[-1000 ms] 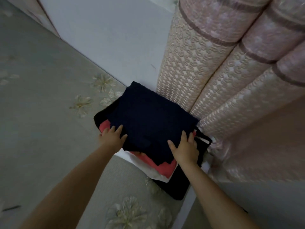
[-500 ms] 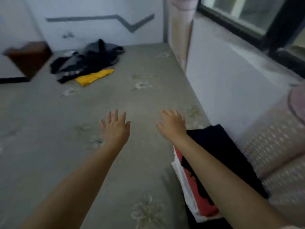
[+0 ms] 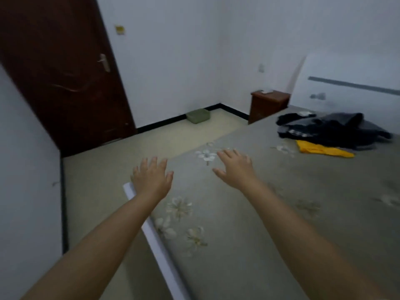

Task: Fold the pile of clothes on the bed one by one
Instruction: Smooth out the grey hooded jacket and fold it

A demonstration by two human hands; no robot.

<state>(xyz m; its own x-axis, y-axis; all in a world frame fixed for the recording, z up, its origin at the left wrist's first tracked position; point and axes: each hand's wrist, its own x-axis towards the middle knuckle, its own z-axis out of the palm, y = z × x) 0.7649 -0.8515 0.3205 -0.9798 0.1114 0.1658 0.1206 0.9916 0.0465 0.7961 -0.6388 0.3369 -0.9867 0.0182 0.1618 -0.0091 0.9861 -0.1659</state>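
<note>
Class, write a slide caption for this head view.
Both open hands, left hand and right hand, reach toward unfolded clothes pile.

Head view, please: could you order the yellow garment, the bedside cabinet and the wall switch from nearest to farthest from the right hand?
From the right hand:
1. Yellow garment, on the bed, to its right.
2. Bedside cabinet, beyond the bed's far corner.
3. Wall switch, high beside the door, far left.

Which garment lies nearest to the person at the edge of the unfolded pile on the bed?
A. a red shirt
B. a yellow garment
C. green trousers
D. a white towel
B: the yellow garment lies flat on the bed just in front of the dark clothes.
</note>
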